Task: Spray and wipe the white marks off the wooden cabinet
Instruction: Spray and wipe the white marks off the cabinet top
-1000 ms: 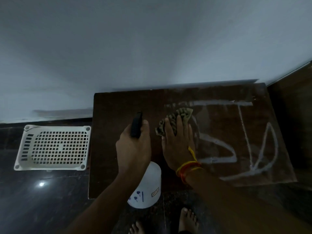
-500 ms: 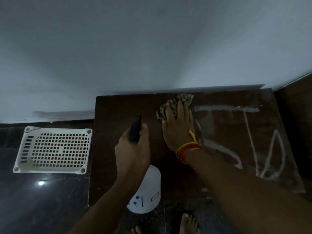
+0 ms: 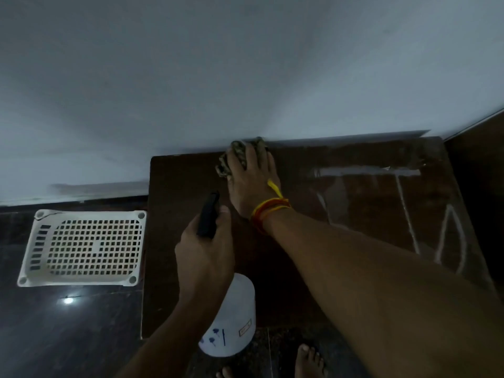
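Nearest to us, at the bottom edge of the view, our bare toes [image 3: 309,362] stand on the dark floor [image 3: 68,336], just off the front edge of the wooden cabinet [image 3: 180,203]. Just above them hangs the white spray bottle [image 3: 231,320], its rounded body overlapping the cabinet's front edge. Our left hand [image 3: 204,257] holds the bottle at its top, fingers curled round the neck, with the black trigger head [image 3: 208,214] sticking up past the thumb toward the wall.

To the left of the cabinet, on the floor against the wall, lies a white plastic basket [image 3: 81,248] with a grid of square holes.

Our right arm reaches across the cabinet top from the near right corner toward the back edge. Red and yellow threads [image 3: 268,211] are tied round the wrist. The right hand [image 3: 252,181] lies palm down with its fingers spread fairly straight, pressing a crumpled patterned cloth [image 3: 237,151] flat against the wood. The cloth sits at the back edge of the cabinet top, about midway along it, touching the pale wall [image 3: 245,64].

The white marks [image 3: 403,203] remain on the right half of the top: a horizontal bar near the back, with thinner lines running toward the front right corner. The left half shows bare dark wood.
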